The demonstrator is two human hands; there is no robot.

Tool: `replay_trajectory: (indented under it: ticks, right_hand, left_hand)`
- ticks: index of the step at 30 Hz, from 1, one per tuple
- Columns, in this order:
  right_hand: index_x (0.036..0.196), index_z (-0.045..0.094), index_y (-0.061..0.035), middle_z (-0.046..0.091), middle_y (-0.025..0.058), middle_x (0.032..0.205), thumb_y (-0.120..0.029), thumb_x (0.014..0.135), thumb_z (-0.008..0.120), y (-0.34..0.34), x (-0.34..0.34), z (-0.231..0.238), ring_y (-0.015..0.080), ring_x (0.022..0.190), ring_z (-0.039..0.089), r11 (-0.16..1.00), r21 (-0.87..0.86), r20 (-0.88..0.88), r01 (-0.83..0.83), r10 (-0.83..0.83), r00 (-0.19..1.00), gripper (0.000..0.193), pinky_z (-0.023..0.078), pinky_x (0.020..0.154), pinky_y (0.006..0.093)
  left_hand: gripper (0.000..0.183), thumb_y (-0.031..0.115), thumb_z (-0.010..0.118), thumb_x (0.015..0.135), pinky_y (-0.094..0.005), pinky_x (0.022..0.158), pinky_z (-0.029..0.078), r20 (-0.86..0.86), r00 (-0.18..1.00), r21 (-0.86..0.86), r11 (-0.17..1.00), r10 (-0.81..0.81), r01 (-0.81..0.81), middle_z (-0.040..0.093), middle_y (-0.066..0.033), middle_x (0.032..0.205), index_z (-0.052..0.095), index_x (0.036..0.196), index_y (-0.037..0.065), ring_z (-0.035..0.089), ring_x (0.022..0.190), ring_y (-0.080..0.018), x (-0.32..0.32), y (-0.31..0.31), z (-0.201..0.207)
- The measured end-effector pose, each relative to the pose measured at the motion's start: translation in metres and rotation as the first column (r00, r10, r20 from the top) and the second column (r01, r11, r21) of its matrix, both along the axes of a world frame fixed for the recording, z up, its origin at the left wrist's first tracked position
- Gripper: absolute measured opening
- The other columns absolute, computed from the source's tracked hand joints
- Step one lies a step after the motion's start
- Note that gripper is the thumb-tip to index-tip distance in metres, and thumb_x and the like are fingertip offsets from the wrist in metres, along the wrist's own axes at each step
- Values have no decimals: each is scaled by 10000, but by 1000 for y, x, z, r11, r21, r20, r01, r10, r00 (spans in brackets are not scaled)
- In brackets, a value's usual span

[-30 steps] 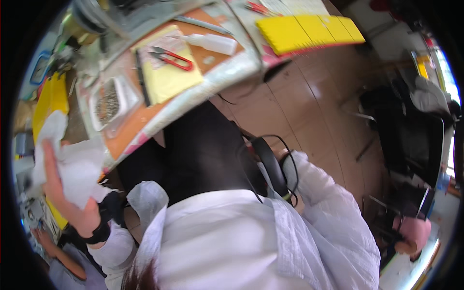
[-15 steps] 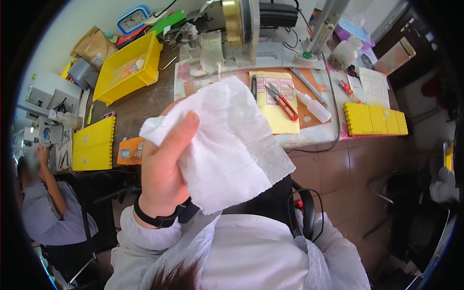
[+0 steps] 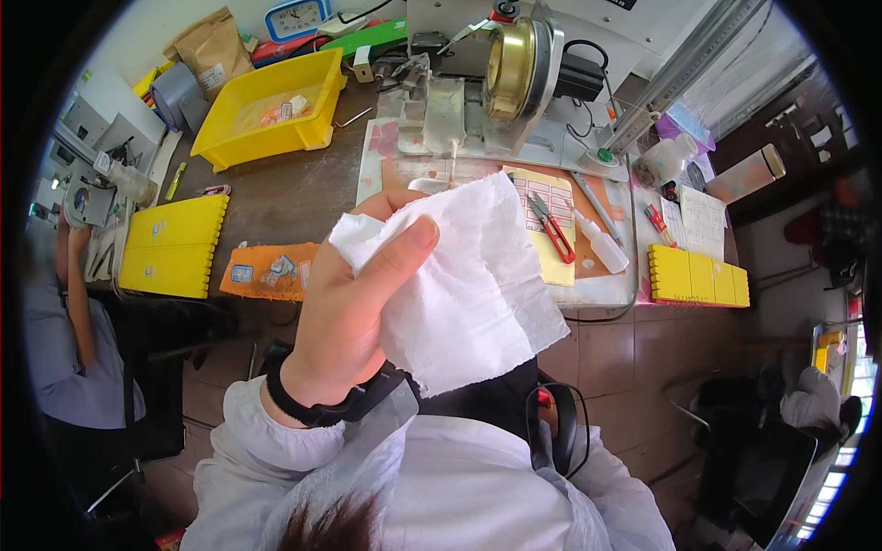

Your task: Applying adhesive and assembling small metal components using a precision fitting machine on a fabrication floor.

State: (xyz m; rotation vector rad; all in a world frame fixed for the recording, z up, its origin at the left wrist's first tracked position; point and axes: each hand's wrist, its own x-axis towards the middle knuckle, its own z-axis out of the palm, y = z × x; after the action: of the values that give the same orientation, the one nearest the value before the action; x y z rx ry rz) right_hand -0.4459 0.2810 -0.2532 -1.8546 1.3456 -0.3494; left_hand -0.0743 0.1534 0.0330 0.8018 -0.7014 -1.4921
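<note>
A sheet of white tissue paper (image 3: 469, 285) hangs in front of me over the near edge of the bench. My left hand (image 3: 354, 303), with a black band at the wrist, pinches it between thumb and fingers; the fingers lie partly behind the sheet. Just beyond the tissue are red-handled thread snips (image 3: 554, 230) on a pale yellow sheet printed with red boxes (image 3: 551, 268). A white squeeze bottle with a thin nozzle (image 3: 606, 250) lies to their right. My right hand does not show; only its white sleeve (image 3: 616, 487) is low on the right.
A yellow bin (image 3: 266, 147) stands at the back left. Yellow slotted trays (image 3: 175, 248) jut from both bench ends, near an orange mat (image 3: 248, 285). A machine with a brass-coloured wheel (image 3: 508, 69) stands at the back. Someone in a pale shirt (image 3: 78, 358) sits far left.
The view has shifted, so more of the machine shows at the back. My left hand and the tissue sit farther right in the picture, with the grip kept.
</note>
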Motion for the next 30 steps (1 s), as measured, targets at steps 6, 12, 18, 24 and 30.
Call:
replay_trajectory:
  ticks: [6,12,18,24,30]
  right_hand:
    - [1021,692,1,711,182,915,-117,853,560,-11,-43,28,303,809,694,965,96,-78,243,-236,969,244,539,707,390]
    - [1211,593,-32,644,83,1119,-363,996,499,-90,-48,229,109,894,612,686,-138,445,715,-602,663,406,481,712,240]
    - [1341,473,10,586,116,1236,-279,883,687,-130,142,298,150,1077,571,1000,-14,729,-2,12,685,583,459,910,325]
    - [1054,657,13,685,14,897,-114,922,658,-165,175,310,67,812,628,981,129,802,148,-191,566,184,510,729,229]
    - [915,669,11,679,18,797,-59,827,735,-185,155,336,62,670,616,871,-376,630,316,-10,776,130,494,593,231]
  left_hand:
    - [348,269,667,921,-239,754,489,-36,994,-31,994,100,-101,638,-50,993,543,1124,16,618,879,-100,3,-1,-2]
    - [352,301,649,932,-225,730,470,0,989,-164,975,151,-149,632,-34,948,545,1097,7,595,835,-74,-7,-3,-2]
    - [320,228,667,906,-218,755,442,149,983,-307,950,110,-60,627,-22,940,555,1100,0,570,837,-73,-19,6,0]
    - [388,29,796,752,-248,797,493,196,980,-187,982,43,-6,653,-34,966,584,1076,4,616,869,-94,6,10,3]
    - [281,14,721,828,-240,789,497,168,986,-120,993,19,2,673,-45,969,610,1084,-19,628,905,-98,30,8,-12]
